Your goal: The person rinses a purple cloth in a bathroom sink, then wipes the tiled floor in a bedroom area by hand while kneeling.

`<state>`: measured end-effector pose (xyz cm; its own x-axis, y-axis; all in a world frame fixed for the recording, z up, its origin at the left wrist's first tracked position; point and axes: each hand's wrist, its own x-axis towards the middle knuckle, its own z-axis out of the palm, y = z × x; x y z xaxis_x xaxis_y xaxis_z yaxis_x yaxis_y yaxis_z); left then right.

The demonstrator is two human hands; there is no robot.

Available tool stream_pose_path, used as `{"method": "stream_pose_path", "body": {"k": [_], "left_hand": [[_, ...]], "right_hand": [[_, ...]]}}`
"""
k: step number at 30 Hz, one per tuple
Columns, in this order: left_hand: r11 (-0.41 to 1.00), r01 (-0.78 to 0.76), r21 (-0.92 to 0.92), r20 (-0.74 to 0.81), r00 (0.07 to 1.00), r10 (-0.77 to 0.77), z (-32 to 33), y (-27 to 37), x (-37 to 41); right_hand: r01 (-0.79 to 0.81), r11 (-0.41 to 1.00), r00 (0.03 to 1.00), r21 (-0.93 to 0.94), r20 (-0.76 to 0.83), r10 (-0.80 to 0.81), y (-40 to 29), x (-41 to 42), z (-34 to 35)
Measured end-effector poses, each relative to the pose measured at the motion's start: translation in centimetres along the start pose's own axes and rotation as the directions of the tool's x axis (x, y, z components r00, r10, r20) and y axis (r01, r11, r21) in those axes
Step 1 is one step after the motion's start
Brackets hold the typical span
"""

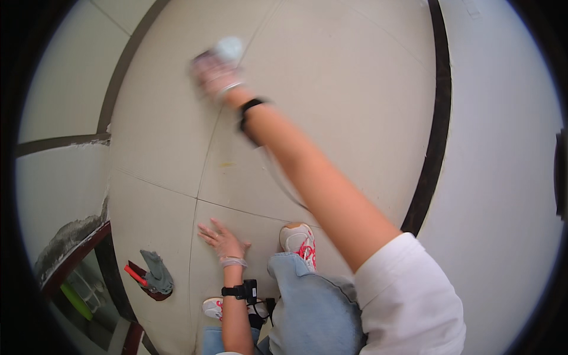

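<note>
My right hand [215, 73], in a clear thin glove and blurred by motion, reaches far out over the pale tiled floor [346, 111]. It is on a pale bluish-white item [229, 49], too blurred to name, that sticks out by the thumb side. A dark edge [202, 56] shows at the fingertips; what it belongs to cannot be made out. My left hand [227, 242], also gloved, is spread flat on the floor near my shoe, holding nothing. Black bands with small devices are strapped to both wrists.
Left of my left hand lies a dark red dustpan-like thing [159, 294] with a grey cloth [159, 273] and a red handle [135, 275]. Dark skirting [437, 111] borders the right wall. At lower left is a dark red frame [75, 259] by damaged plaster. A yellowish smear [227, 164] marks a tile.
</note>
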<state>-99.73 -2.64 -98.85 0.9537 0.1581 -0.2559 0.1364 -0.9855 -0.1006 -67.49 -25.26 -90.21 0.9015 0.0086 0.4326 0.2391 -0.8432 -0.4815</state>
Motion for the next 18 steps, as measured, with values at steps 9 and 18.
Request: {"method": "stream_pose_path", "body": {"k": [9, 18], "left_hand": [[0.824, -0.531, -0.198, -0.498, 0.778, 0.383, 4.9, -0.3, 3.5], [0.904, 0.428, -0.006, -0.368, 0.839, -0.400, -1.1, -13.7, 0.0]], "right_hand": [[0.776, 0.630, 0.628, -0.028, -0.052, -0.776, -17.8, -13.4, 11.5], [0.167, 0.980, 0.983, -0.112, -0.054, -0.174, 3.1, -6.4, -6.2]]}}
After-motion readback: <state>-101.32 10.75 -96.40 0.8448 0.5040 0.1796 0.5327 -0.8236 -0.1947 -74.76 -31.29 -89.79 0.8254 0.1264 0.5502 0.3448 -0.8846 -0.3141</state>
